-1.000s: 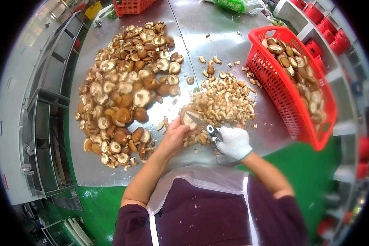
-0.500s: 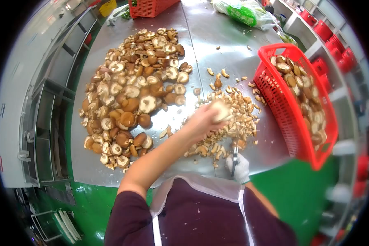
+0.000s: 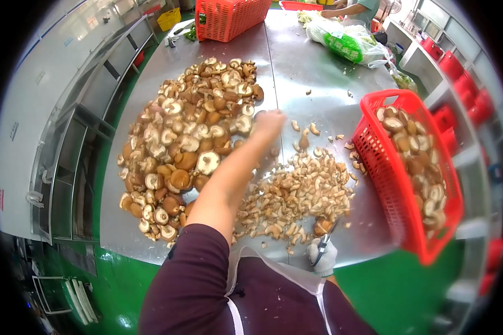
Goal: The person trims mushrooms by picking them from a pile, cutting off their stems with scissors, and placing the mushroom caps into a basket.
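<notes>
My bare left hand (image 3: 269, 124) is stretched forward at the right edge of a big heap of whole brown mushrooms (image 3: 179, 180). It is blurred and its fingers are hidden from me, so I cannot tell whether anything is in them. Close to my body, my right hand (image 3: 324, 258) in a white knitted glove is closed around a pair of scissors (image 3: 322, 245), blades pointing away from me. A mushroom (image 3: 322, 226) lies by the blade tips. Beyond it spreads a pile of small cut mushroom stems (image 3: 296, 190) on the metal table (image 3: 369, 223).
A red plastic basket (image 3: 383, 162) of mushrooms tilts at the table's right side. Another red basket (image 3: 229, 22) stands at the far end, with a plastic bag of vegetables (image 3: 346, 44) to its right. A co-worker's arm (image 3: 346, 10) shows at the far edge.
My left hand has moved forward and left from above the stem pile, where it held a pale mushroom. The view has tilted up slightly. My right hand still holds the scissors near the table's front edge.
</notes>
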`<state>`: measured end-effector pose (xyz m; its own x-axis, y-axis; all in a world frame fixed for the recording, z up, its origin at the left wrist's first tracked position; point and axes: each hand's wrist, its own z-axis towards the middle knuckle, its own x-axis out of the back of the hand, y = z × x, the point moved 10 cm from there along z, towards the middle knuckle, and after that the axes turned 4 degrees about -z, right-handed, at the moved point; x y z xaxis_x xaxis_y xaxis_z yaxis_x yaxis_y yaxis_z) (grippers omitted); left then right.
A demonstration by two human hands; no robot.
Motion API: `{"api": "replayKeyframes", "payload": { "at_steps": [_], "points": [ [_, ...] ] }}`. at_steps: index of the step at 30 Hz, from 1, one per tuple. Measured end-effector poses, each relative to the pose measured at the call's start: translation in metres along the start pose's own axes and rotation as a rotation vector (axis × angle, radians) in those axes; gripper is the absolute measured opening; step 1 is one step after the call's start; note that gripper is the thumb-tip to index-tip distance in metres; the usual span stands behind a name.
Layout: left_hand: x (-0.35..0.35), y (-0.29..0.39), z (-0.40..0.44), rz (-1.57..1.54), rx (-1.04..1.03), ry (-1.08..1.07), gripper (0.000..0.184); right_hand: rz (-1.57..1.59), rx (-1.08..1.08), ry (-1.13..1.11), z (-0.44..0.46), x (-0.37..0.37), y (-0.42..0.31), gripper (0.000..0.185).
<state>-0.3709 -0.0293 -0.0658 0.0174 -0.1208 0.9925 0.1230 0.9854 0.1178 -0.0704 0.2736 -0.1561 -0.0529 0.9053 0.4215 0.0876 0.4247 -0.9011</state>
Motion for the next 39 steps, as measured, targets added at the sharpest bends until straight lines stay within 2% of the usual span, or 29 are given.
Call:
{"api": "replayKeyframes", "payload": {
  "at_steps": [2, 5, 7, 9, 12, 14, 15, 16, 17, 18, 19, 21, 22, 24, 26, 28, 33, 39],
  "points": [
    [0.004, -0.044, -0.017, 0.088, 0.087, -0.026, 0.031, 0.011, 0.028, -0.013, 0.0, -0.002, 0.0, 0.008],
    [-0.02, -0.087, -0.032, 0.01, 0.019, 0.032, 0.023, -0.075, 0.152, 0.001, -0.001, 0.001, -0.007, 0.009],
    [-0.027, -0.097, -0.04, 0.122, 0.005, 0.005, 0.025, -0.012, 0.096, 0.014, -0.001, 0.0, 0.001, 0.01],
    [-0.023, -0.099, -0.056, 0.158, 0.031, 0.069, 0.025, 0.017, 0.075, 0.014, -0.003, 0.0, 0.003, 0.011],
    [0.015, -0.092, -0.088, -0.058, 0.133, 0.16, 0.012, 0.02, 0.108, 0.015, -0.001, 0.0, -0.001, 0.012],
    [0.028, -0.099, -0.11, -0.466, 0.299, 0.145, 0.011, 0.014, 0.076, 0.004, -0.001, -0.003, 0.004, 0.014],
    [0.02, -0.104, -0.126, -0.81, 0.444, 0.107, 0.023, -0.045, 0.06, -0.019, -0.001, -0.004, -0.018, 0.015],
    [0.016, -0.094, -0.14, -1.076, 0.468, 0.047, 0.022, -0.108, 0.04, -0.041, 0.001, -0.004, -0.039, 0.016],
    [0.018, -0.078, -0.155, -1.342, 0.493, -0.024, 0.022, -0.283, 0.27, -0.008, 0.003, -0.004, -0.053, 0.017],
    [0.01, -0.061, -0.171, -1.604, 0.523, -0.107, 0.022, -0.337, 0.369, -0.017, 0.005, -0.005, -0.091, 0.017],
    [0.004, -0.047, -0.182, -1.76, 0.494, -0.103, 0.025, -0.4, 0.424, -0.048, 0.008, -0.007, -0.125, 0.022],
    [-0.005, -0.024, -0.204, -1.986, 0.501, -0.123, 0.032, -0.558, 0.376, -0.1, 0.022, -0.02, -0.14, 0.024],
    [0.001, -0.007, -0.212, -2.102, 0.468, -0.14, 0.035, -0.588, 0.465, -0.058, 0.024, -0.022, -0.168, 0.023],
    [0.0, 0.008, -0.221, -2.176, 0.458, -0.111, 0.038, -0.727, 0.378, -0.17, 0.035, -0.036, -0.178, 0.024],
    [0.002, 0.02, -0.227, -2.211, 0.417, -0.051, 0.04, -0.769, 0.362, -0.189, 0.034, -0.042, -0.18, 0.024],
    [0.006, 0.028, -0.237, -2.202, 0.36, 0.032, 0.04, -0.765, 0.335, -0.187, 0.033, -0.045, -0.173, 0.025],
    [0.0, 0.044, -0.251, -2.058, 0.334, 0.076, 0.042, -0.867, 0.259, -0.224, 0.032, -0.047, -0.165, 0.031],
    [-0.007, 0.065, -0.254, -2.169, 0.363, 0.112, 0.044, -0.887, 0.263, -0.199, 0.028, -0.044, -0.169, 0.029]
  ]
}}
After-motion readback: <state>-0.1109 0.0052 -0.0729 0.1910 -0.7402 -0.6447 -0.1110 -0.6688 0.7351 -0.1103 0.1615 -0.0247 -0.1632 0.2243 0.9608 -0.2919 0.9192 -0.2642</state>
